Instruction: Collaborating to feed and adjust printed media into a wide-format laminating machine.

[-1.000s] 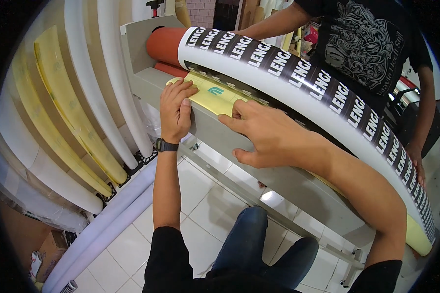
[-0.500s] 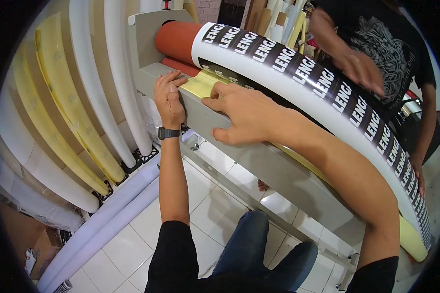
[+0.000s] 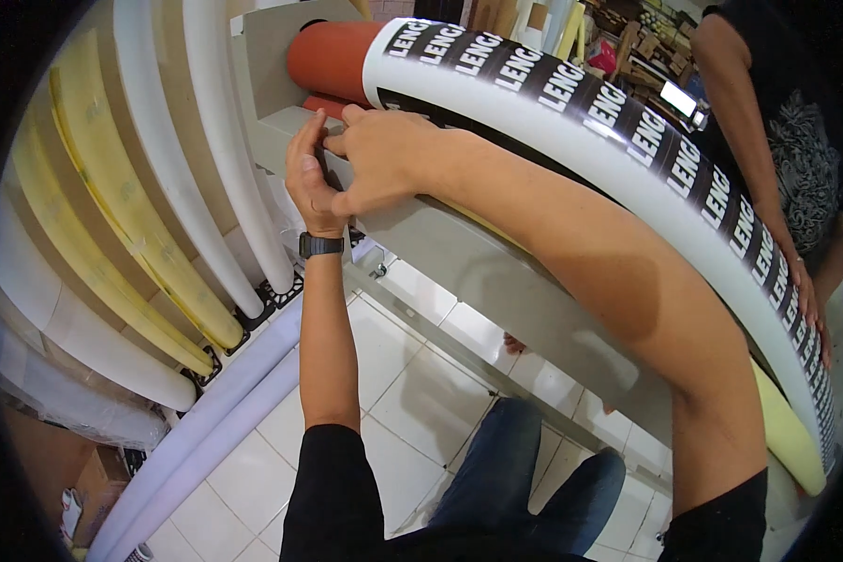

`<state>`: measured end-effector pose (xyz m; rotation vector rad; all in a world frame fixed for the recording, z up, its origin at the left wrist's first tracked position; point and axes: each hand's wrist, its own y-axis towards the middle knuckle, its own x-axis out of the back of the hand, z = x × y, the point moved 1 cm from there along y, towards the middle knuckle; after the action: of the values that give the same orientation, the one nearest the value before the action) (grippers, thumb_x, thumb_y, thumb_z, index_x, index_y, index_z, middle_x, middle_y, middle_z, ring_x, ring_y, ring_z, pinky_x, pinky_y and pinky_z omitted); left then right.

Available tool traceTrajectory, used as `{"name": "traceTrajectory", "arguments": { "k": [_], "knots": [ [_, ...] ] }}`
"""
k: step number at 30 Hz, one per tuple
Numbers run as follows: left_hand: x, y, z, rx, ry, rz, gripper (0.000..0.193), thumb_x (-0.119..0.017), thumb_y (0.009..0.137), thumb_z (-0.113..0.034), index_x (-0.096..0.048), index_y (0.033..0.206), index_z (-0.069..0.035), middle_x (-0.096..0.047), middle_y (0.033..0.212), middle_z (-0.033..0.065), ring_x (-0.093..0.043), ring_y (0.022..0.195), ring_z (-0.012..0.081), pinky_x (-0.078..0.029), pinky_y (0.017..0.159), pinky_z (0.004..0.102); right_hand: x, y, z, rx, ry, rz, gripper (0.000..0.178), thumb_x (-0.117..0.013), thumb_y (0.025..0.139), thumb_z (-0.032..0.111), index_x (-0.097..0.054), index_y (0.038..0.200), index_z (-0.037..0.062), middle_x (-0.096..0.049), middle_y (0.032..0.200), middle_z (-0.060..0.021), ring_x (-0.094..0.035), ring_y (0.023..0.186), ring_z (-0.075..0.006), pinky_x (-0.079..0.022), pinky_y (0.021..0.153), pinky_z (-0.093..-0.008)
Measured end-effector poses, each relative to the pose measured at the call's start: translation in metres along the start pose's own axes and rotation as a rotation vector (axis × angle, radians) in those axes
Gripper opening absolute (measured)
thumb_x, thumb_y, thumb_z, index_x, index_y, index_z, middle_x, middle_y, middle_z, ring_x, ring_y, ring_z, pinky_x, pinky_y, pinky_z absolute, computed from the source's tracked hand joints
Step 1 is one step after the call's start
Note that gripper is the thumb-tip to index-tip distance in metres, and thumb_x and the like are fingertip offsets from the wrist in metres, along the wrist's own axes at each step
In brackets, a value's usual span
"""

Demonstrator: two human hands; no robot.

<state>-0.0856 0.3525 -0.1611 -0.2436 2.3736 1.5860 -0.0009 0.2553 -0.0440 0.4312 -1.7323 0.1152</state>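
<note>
My left hand (image 3: pixel 312 180), with a black watch on the wrist, rests at the left end of a grey machine beam (image 3: pixel 525 300), its fingers stretched upward. Close beside it, my right hand (image 3: pixel 379 157) reaches across the beam, index finger and thumb apart, its fingertips near the left hand's fingers. Behind my right arm lies a wide white sheet (image 3: pixel 478 96) with black-and-white lettered print, wrapped over a red roller (image 3: pixel 332 61). A yellow sheet (image 3: pixel 785 433) shows under its right end; further left my right arm mostly hides it.
Tall white rolls (image 3: pixel 173 140) and yellow rolls (image 3: pixel 112 187) stand along the left wall. Long pale rolls (image 3: pixel 211 403) lie on the tiled floor (image 3: pixel 403 375). Across the machine, a person's hand (image 3: pixel 804 290) rests on the printed sheet's right part.
My right hand has slid left along the beam up to my left hand, covering the yellow strip. The other person's raised hand has come down onto the printed sheet at right.
</note>
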Motion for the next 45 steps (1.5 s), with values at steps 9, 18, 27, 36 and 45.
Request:
{"name": "traceTrajectory", "arguments": {
  "k": [9, 18, 27, 36, 45],
  "knots": [
    [0.008, -0.002, 0.008, -0.23, 0.217, 0.098, 0.044, -0.039, 0.094, -0.033, -0.068, 0.099, -0.001, -0.065, 0.114, 0.0158, -0.058, 0.109, 0.033, -0.032, 0.108, 0.0468, -0.005, -0.071, -0.003, 0.154, 0.052, -0.181, 0.053, -0.067, 0.073, 0.033, -0.057, 0.107, -0.0065, -0.058, 0.106, -0.0197, -0.057, 0.105, -0.035, -0.048, 0.091, -0.0419],
    [0.01, 0.007, 0.001, -0.269, 0.288, 0.148, 0.034, -0.043, 0.093, -0.023, -0.067, 0.098, 0.001, -0.065, 0.114, 0.0188, -0.057, 0.11, 0.0342, -0.038, 0.102, 0.0436, 0.047, -0.264, -0.007, 0.028, -0.041, -0.118, 0.047, -0.069, 0.072, 0.022, -0.058, 0.111, -0.0014, -0.057, 0.103, -0.0108, -0.055, 0.1, -0.0245, -0.045, 0.085, -0.0346],
    [-0.014, -0.012, -0.036, -0.256, 0.359, 0.276, 0.041, -0.046, 0.099, -0.028, -0.06, 0.124, 0.001, -0.049, 0.138, 0.0222, -0.043, 0.129, 0.0349, -0.034, 0.106, 0.0434, 0.071, -0.508, 0.007, -0.429, -0.297, -0.105, 0.056, -0.072, 0.07, 0.025, -0.058, 0.12, 0.0041, -0.057, 0.11, -0.0087, -0.054, 0.108, -0.0226, -0.043, 0.095, -0.0388],
    [-0.134, -0.062, -0.29, -0.762, 0.047, 1.18, 0.033, -0.065, 0.086, -0.031, -0.069, 0.105, -0.005, -0.063, 0.105, 0.011, -0.057, 0.093, 0.0294, -0.044, 0.084, 0.0431, 0.061, -0.593, 0.027, -0.697, -0.368, -0.127, 0.067, -0.071, 0.072, 0.026, -0.049, 0.134, 0.0127, -0.049, 0.139, -0.0067, -0.044, 0.131, -0.024, -0.03, 0.112, -0.0475],
    [-0.198, -0.074, -0.357, -0.909, -0.349, 1.639, 0.065, -0.078, 0.069, -0.047, -0.065, 0.119, -0.008, -0.06, 0.113, 0.0072, -0.054, 0.084, 0.0227, -0.045, 0.074, 0.0335, 0.046, -0.597, 0.02, -0.675, -0.247, -0.225, 0.068, -0.071, 0.075, 0.027, -0.047, 0.136, 0.0117, -0.051, 0.137, -0.0065, -0.045, 0.13, -0.023, -0.033, 0.112, -0.0466]
  ]
}}
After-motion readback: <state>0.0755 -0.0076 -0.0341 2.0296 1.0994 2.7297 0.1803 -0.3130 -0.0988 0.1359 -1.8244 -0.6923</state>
